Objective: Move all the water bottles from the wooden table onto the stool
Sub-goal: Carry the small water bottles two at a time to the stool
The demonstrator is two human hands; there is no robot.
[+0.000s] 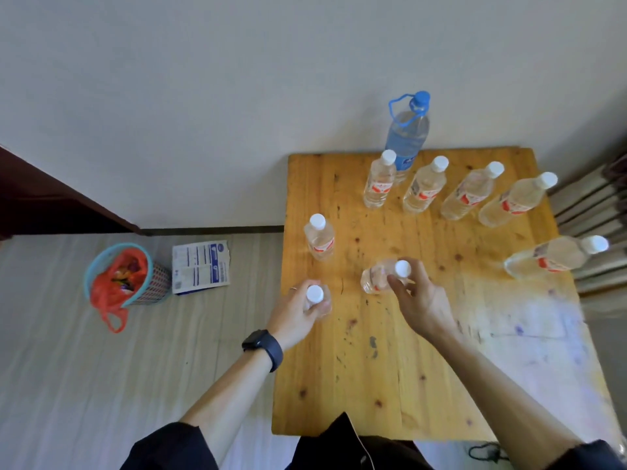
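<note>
Two of the water bottles were held, one in each hand. The near-left bottle [319,301], upright at the table's left edge, was gripped below its white cap by the left hand [294,315], with the fingers curled round its shoulder. The centre bottle [378,279] was clasped just under its cap by the right hand [422,300], thumb on one side and fingers on the other. Its body was blurred, so it could not be told whether it stood quite upright. The hands were kept apart. Both bottles lay straight ahead of the wrists, with their long axes pointing up toward the camera, so a plain upward lift was judged to be what the coming move called for.

Further bottles stood untouched beyond. A lone bottle [319,237] was just past the left hand, a row of four bottles [424,188] crossed the far side, and a right-edge bottle [556,256] lay nearer the right arm. A large blue-capped bottle [407,134] with a carrying loop was set behind the row. The task was therefore judged to be at an early stage.

The wooden table [373,368] was knotted and scuffed, with pale smears at its near right. The stool was not in view, so the direction of the carry could not be told. On the grey floor [68,368] to the left, a basket [154,276] holding a red bag and a printed sheet [200,266] were seen below a plain wall [203,96].
</note>
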